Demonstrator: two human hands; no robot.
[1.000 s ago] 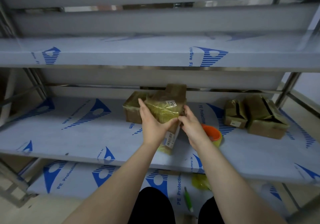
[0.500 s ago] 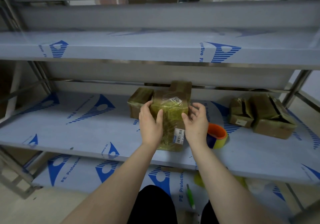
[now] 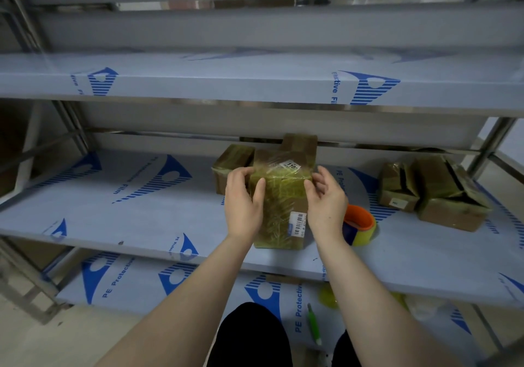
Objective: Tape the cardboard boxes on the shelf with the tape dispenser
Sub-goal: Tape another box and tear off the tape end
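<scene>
Head: box (image 3: 283,199) between left hand (image 3: 242,205), right hand (image 3: 326,205).

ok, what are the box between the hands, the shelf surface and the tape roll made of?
The box: brown cardboard, wrapped in glossy yellowish clear tape that wrinkles and glints. The shelf: likely metal under a matte pale-blue film; the print reads "PE Protective Film" and bare shiny edges show. The tape roll: orange core, probably plastic, with yellowish translucent tape around it.
</scene>
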